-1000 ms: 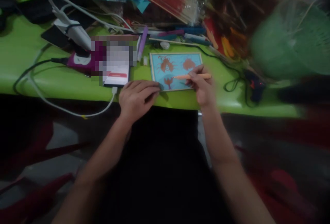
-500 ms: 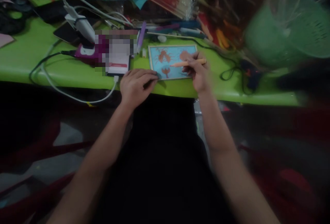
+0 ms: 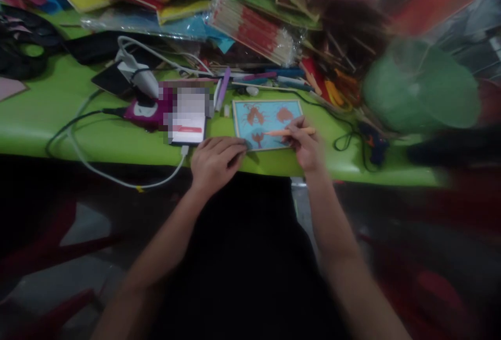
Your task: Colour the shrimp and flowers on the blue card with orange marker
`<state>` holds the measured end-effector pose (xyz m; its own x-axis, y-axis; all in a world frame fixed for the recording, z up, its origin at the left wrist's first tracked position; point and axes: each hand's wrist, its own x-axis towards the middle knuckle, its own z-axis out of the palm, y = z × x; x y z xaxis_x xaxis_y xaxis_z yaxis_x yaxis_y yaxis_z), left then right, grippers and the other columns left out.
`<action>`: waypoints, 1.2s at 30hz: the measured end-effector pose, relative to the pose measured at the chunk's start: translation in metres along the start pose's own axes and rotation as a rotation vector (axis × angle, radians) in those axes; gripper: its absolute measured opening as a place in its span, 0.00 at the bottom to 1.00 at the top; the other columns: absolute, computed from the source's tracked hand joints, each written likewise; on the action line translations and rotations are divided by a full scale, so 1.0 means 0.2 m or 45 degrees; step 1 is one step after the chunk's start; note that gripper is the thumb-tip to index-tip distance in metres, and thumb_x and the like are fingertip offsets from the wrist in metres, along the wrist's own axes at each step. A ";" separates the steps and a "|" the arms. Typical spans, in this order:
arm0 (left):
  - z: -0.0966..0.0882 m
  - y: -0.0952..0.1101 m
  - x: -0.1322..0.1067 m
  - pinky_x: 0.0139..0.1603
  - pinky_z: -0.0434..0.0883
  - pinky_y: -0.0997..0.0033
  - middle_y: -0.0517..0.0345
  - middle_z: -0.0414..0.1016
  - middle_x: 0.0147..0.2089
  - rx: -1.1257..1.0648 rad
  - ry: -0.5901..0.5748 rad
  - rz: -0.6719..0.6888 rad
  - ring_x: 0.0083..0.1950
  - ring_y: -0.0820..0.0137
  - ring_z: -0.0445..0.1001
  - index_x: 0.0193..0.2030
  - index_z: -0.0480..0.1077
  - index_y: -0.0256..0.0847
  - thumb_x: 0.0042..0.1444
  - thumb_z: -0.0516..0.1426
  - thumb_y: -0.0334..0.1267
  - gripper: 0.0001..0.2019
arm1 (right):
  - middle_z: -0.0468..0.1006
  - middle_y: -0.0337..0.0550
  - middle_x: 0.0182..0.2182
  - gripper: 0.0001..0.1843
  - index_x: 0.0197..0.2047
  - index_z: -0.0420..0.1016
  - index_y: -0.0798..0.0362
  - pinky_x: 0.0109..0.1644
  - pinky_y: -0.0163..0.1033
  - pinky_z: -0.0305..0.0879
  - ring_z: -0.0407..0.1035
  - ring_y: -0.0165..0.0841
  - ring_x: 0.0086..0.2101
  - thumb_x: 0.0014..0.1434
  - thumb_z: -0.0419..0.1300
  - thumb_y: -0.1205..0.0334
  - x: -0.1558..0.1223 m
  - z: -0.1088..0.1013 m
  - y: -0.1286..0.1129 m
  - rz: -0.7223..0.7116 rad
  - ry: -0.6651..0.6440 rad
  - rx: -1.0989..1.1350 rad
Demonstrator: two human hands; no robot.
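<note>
The board (image 3: 268,121) lies at the front edge of the tabletop (image 3: 97,136). The right hand (image 3: 307,148) grips a pen (image 3: 291,132), tip on the board. The left hand (image 3: 217,160), loosely curled around nothing, presses its near corner. It is better to keep this corner pinned and move the tip slowly.

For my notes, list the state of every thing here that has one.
card, flat on the table, near its front edge.
pen, held about level, tip on the card.
right hand, grip shut on the pen.
left hand, palm down, fingertips at the card's near left corner.
phone, lying flat, cable plugged in.
cable, looping off the table's front edge.
</note>
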<state>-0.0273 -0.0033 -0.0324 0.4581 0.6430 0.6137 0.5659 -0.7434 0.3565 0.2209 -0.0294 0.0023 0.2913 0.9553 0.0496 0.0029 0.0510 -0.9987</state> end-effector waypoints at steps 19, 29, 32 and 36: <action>-0.01 0.01 0.11 0.65 0.74 0.43 0.53 0.82 0.61 -0.089 -0.178 -0.019 0.56 0.57 0.83 0.62 0.75 0.44 0.67 0.57 0.32 0.18 | 0.76 0.33 0.22 0.16 0.28 0.72 0.49 0.28 0.33 0.59 0.67 0.27 0.23 0.53 0.71 0.48 0.18 -0.01 -0.05 0.199 -0.005 -0.015; -0.04 -0.01 0.11 0.64 0.76 0.49 0.55 0.81 0.62 -0.178 -0.223 -0.007 0.60 0.59 0.81 0.55 0.76 0.46 0.68 0.58 0.32 0.12 | 0.81 0.38 0.29 0.15 0.38 0.82 0.47 0.28 0.36 0.65 0.75 0.32 0.28 0.54 0.72 0.46 0.15 -0.09 -0.05 0.187 0.018 -0.054; -0.05 -0.02 0.10 0.64 0.76 0.48 0.57 0.81 0.62 -0.158 -0.278 0.005 0.61 0.58 0.81 0.56 0.76 0.46 0.67 0.59 0.33 0.12 | 0.82 0.40 0.30 0.16 0.39 0.83 0.48 0.29 0.37 0.67 0.77 0.34 0.30 0.55 0.72 0.45 0.15 -0.09 -0.07 0.207 -0.007 -0.096; -0.05 -0.02 0.11 0.64 0.75 0.48 0.56 0.81 0.62 -0.136 -0.301 0.019 0.61 0.57 0.80 0.55 0.76 0.45 0.66 0.60 0.34 0.12 | 0.82 0.38 0.29 0.13 0.37 0.83 0.48 0.31 0.39 0.70 0.76 0.33 0.28 0.53 0.76 0.50 0.13 -0.09 -0.09 0.136 -0.028 -0.129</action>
<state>-0.0270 0.0113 -0.0127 0.6206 0.6475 0.4423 0.4881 -0.7604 0.4285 0.2446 -0.0114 0.0205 0.2738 0.9600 -0.0581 0.0697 -0.0800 -0.9943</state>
